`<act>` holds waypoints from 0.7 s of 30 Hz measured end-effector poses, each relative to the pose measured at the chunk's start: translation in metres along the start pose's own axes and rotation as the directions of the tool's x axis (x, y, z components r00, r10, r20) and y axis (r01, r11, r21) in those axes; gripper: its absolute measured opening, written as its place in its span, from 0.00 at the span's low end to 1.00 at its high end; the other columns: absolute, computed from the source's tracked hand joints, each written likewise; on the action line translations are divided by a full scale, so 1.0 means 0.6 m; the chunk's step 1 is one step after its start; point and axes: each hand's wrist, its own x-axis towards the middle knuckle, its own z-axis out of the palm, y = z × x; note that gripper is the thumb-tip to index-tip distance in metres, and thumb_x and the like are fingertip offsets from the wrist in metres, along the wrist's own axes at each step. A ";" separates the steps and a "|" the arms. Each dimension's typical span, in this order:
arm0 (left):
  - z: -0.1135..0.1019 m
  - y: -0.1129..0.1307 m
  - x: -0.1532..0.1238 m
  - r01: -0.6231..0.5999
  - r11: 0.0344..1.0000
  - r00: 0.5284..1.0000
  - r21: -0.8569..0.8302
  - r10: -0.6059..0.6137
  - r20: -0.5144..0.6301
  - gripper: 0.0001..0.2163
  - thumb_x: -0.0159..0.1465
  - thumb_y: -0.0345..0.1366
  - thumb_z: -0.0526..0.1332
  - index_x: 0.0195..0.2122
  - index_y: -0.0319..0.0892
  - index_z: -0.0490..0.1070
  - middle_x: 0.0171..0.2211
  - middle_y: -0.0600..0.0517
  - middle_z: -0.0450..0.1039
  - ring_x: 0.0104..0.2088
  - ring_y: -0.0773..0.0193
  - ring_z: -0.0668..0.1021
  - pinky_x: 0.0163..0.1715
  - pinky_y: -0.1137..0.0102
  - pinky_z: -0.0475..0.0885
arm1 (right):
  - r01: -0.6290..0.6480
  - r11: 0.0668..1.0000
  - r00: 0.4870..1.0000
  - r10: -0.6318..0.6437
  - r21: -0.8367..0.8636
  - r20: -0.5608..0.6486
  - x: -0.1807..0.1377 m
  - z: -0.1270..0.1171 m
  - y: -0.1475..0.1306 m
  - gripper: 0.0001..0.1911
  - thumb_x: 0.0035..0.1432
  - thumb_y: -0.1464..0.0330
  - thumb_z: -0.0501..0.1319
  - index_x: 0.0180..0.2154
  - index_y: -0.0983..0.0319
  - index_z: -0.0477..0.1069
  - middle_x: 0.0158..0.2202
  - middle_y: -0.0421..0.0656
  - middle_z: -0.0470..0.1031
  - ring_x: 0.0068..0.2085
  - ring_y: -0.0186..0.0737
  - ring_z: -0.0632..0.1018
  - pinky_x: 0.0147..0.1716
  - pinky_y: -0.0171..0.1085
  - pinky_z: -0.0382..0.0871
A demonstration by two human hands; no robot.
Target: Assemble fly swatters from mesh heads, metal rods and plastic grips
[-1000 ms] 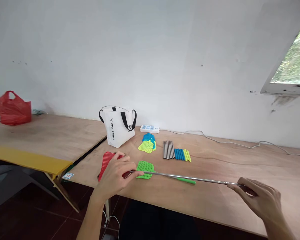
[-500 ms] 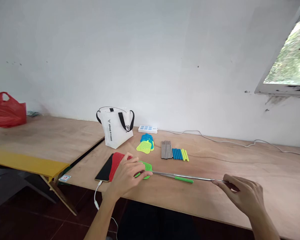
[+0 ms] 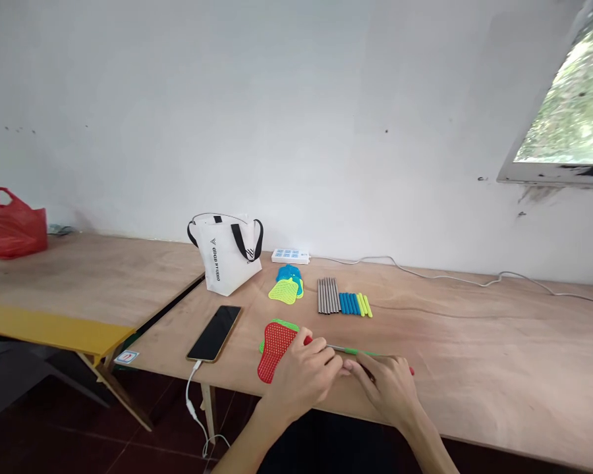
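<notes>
Both hands are closed around a red fly swatter [image 3: 275,347] near the table's front edge. My left hand [image 3: 306,368] grips it just below the perforated head. Close beside it, my right hand [image 3: 388,385] wraps the handle, whose red tip pokes out past the fingers; the shaft between is mostly covered. Partly beneath lies a green fly swatter [image 3: 290,324], its metal rod and green handle showing behind my hands. Farther back are yellow swatter heads [image 3: 283,291] and blue swatter heads [image 3: 289,271], piled together.
Grey metal tubes [image 3: 329,296], blue handles [image 3: 348,303] and yellow handles [image 3: 364,305] lie in a row. A phone [image 3: 215,334] on a charging cable lies left. Behind stand a white bag [image 3: 230,263] and a power strip [image 3: 290,256]. A red plastic bag [image 3: 12,227] sits far left.
The red swatter's metal shaft, stretched out between my hands before, is now shortened. My right hand has come left beside my left hand. The red head has moved right, off the phone.
</notes>
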 end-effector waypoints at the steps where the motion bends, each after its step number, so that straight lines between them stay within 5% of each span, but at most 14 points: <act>1: 0.004 0.001 -0.001 -0.010 1.000 1.000 0.005 0.009 0.022 0.18 0.76 0.37 0.54 0.26 0.42 0.66 0.23 0.54 0.70 0.29 0.62 0.69 0.37 0.61 0.58 | 0.000 1.000 1.000 -0.001 0.024 0.017 0.002 0.008 -0.009 0.30 0.75 0.57 0.44 0.23 0.58 0.69 0.18 0.40 0.73 0.18 0.33 0.70 0.23 0.36 0.45; 7: 0.010 -0.038 -0.014 0.009 0.993 0.995 -0.118 0.003 0.098 0.22 0.77 0.43 0.51 0.25 0.42 0.65 0.23 0.55 0.72 0.28 0.64 0.69 0.39 0.62 0.59 | -0.035 0.995 0.996 0.027 0.096 0.081 0.007 0.018 -0.029 0.26 0.76 0.61 0.44 0.28 0.58 0.70 0.22 0.39 0.75 0.24 0.35 0.76 0.26 0.35 0.49; 13: 0.041 -0.041 -0.020 0.055 0.977 0.992 -0.208 -0.030 0.122 0.23 0.77 0.46 0.50 0.26 0.42 0.68 0.24 0.55 0.74 0.29 0.64 0.71 0.42 0.63 0.59 | -0.076 0.997 0.991 0.073 0.019 0.108 0.001 0.031 -0.014 0.28 0.75 0.53 0.45 0.27 0.58 0.70 0.21 0.39 0.76 0.23 0.37 0.76 0.26 0.36 0.48; 21: 0.055 -0.109 -0.047 0.125 0.957 0.989 -0.262 -0.098 0.115 0.20 0.76 0.44 0.53 0.27 0.42 0.69 0.26 0.57 0.76 0.29 0.65 0.71 0.42 0.63 0.58 | -0.187 0.981 0.961 0.173 0.046 0.217 -0.041 0.019 0.160 0.32 0.71 0.46 0.46 0.22 0.58 0.68 0.21 0.41 0.75 0.24 0.38 0.75 0.27 0.35 0.54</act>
